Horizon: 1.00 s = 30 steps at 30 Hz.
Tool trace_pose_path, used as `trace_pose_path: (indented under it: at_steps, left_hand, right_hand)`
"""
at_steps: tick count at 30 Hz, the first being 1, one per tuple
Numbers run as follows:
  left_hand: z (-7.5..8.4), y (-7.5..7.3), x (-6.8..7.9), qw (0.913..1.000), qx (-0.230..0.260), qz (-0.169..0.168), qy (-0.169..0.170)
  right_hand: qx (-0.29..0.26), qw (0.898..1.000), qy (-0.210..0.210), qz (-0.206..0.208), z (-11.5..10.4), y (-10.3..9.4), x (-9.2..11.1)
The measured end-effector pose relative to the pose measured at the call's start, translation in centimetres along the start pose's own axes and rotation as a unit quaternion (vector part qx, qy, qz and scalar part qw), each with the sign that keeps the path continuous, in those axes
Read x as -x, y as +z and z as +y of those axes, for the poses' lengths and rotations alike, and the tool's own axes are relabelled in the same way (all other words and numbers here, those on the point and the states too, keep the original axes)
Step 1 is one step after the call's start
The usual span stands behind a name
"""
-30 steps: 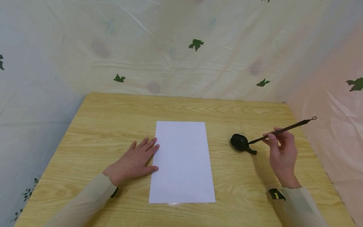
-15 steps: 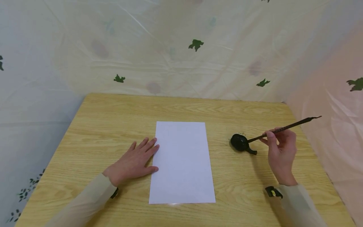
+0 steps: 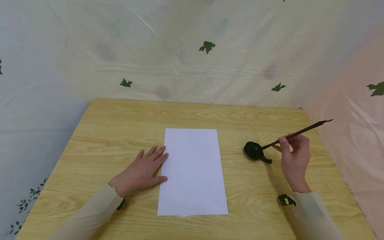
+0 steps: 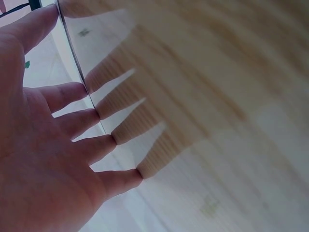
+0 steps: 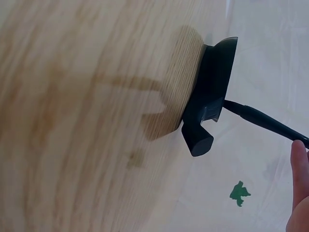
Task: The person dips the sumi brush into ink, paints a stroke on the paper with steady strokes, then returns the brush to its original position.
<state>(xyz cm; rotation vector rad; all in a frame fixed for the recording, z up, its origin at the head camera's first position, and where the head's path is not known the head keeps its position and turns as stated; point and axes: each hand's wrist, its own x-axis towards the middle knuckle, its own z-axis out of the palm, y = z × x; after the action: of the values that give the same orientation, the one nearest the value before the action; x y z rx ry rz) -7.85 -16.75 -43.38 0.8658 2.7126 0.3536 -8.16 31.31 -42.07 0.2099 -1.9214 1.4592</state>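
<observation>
My left hand [image 3: 139, 173] lies flat with its fingers spread, fingertips on the left edge of a white sheet of paper [image 3: 193, 173]. In the left wrist view those fingertips [image 4: 126, 179] touch the surface. My right hand [image 3: 295, 158] pinches a dark writing brush [image 3: 306, 129] partway along its handle, the looped end pointing up to the right. The brush's lower end reaches into a small black ink dish [image 3: 252, 150] with a stubby curved stem. In the right wrist view the brush [image 5: 270, 123] slants to the rim of the ink dish [image 5: 212, 72]; its bristles are hidden inside.
The wood-grain table [image 3: 132, 123] carries the paper in the middle and the ink dish to its right. Small dark specks lie on the tabletop by the dish. A pale curtain [image 3: 168, 60] with green leaf shapes hangs behind and along both sides.
My right hand has shifted slightly to the left with the brush, whose looped end has turned. The brush's lower end stays in the ink dish. The left hand and paper have not moved.
</observation>
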Motion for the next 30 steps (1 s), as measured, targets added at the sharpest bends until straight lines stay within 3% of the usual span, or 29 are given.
trace_pose_path:
  at_steps: [16, 25, 30]
  left_hand:
    - [-0.14, 0.01, -0.05, 1.0, 0.001, 0.004, 0.004]
    - [-0.12, -0.01, -0.03, 1.0, 0.0, 0.007, 0.007]
    - [-0.08, -0.08, 0.01, 1.0, 0.001, 0.005, 0.004]
  right_hand:
    - [0.074, 0.997, 0.0, -0.002, 0.1, -0.15, -0.13]
    - [0.055, 0.998, -0.008, 0.004, 0.03, -0.2, -0.13]
    - [0.016, 1.0, -0.013, 0.0, -0.47, -0.26, 0.07]
